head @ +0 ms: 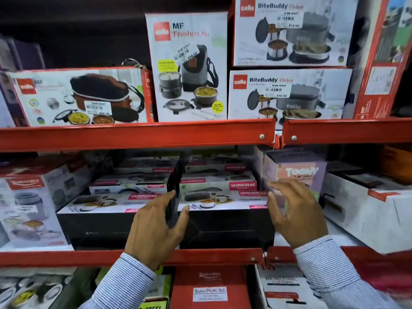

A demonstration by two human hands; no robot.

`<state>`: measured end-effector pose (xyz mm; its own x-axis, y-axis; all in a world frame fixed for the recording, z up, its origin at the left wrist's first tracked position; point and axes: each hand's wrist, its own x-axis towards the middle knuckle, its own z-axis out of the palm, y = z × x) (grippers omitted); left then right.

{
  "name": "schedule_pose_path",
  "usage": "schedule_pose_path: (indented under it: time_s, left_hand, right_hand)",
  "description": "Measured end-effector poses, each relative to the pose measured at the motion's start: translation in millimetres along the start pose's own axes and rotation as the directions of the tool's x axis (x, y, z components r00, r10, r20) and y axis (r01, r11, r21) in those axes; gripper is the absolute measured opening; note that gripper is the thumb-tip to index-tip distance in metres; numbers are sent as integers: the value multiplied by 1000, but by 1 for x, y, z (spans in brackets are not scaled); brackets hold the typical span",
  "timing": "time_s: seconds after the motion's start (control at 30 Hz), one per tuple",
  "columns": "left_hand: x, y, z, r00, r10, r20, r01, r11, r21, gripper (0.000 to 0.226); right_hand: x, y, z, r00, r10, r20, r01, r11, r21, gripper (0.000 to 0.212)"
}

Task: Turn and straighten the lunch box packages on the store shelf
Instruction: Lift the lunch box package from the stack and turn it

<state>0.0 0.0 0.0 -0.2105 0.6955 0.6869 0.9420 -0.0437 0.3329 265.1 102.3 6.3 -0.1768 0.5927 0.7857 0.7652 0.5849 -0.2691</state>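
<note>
Two stacks of black-and-white Varmora lunch box packages sit side by side on the middle shelf, a left stack and a right stack. My left hand grips the front left corner of the right stack, thumb on its top edge and fingers in the gap between the stacks. My right hand hovers with fingers spread at the right end of that stack, in front of a lilac Toony box; it looks blurred and I cannot tell whether it touches the package.
Red shelf rails run above and below. Cello boxes stand on the upper shelf. A Rishabh box sits at left, a white box at right. More packages fill the bottom shelf.
</note>
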Motion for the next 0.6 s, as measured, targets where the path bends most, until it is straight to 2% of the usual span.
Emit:
schedule_pose_path:
  time_s: [0.07, 0.13, 0.2, 0.3, 0.37, 0.43, 0.53, 0.6]
  left_hand:
    - [0, -3, 8, 995, -93, 38, 95, 994, -46, 62]
    - [-2, -5, 15, 978, -163, 130, 169, 985, -33, 68]
    - [-3, -5, 25, 959, -218, 181, 227, 973, -30, 76]
    - [-1, -6, 34, 927, -302, 225, 331, 938, -105, 74]
    - [0, -8, 35, 868, -363, 340, 448, 868, -217, 78]
    - [0, -12, 35, 836, -370, 405, 507, 804, -312, 84]
    - [-1, -15, 28, 873, -348, 341, 470, 786, -402, 75]
    - [0, -13, 19, 903, -337, 268, 428, 766, -480, 66]
  right_hand:
    - [-5, 11, 3, 979, 200, 49, -201, 979, 34, 30]
    - [-12, 19, 8, 934, 327, 141, -336, 941, 48, 33]
    - [-15, 24, 16, 889, 394, 234, -419, 906, 66, 45]
    - [-13, 29, 26, 840, 430, 331, -493, 859, 137, 43]
    - [-10, 30, 28, 814, 443, 376, -539, 818, 202, 34]
    - [-11, 28, 25, 778, 462, 426, -605, 734, 308, 33]
    - [-13, 29, 14, 748, 487, 451, -661, 610, 437, 42]
    - [-10, 29, 7, 768, 465, 440, -641, 549, 537, 31]
